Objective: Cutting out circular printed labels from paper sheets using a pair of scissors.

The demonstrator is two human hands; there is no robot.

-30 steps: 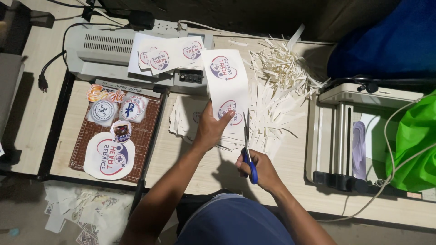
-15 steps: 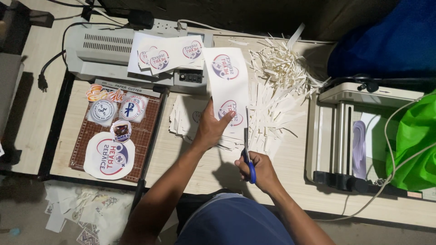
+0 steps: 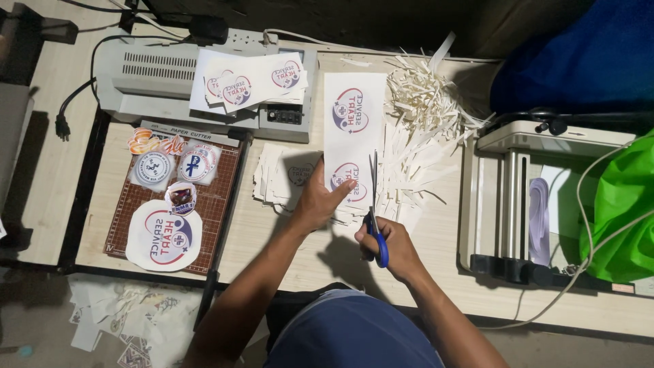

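While the wooden bench point(image 3: 272, 238) carries a grey laminator point(image 3: 157, 78) at the back, a white roller machine point(image 3: 538, 197) to the right and a brown gridded cutting mat point(image 3: 218, 197) to the left, the work in hand is trimming: a long white printed strip point(image 3: 354, 129) lies upright on the bench in front of the person, and the cut appears to run up its right edge. The strip bears two round red-and-blue emblems, one above the other, and looks flat and glossy. Beside it sits a heap of thin white offcuts point(image 3: 422, 123), with a low stack of cut sheets point(image 3: 279, 177) on the other side. The left hand point(image 3: 320, 197) pins the strip's lower end, thumb and fingers pinching the paper near the lower emblem. The right hand point(image 3: 392, 245) is closed round the blue-handled scissors point(image 3: 375, 204), blades pointing away. By my reading, the next snip calls for a steady hold and blades kept straight along the margin, clear of the emblem.
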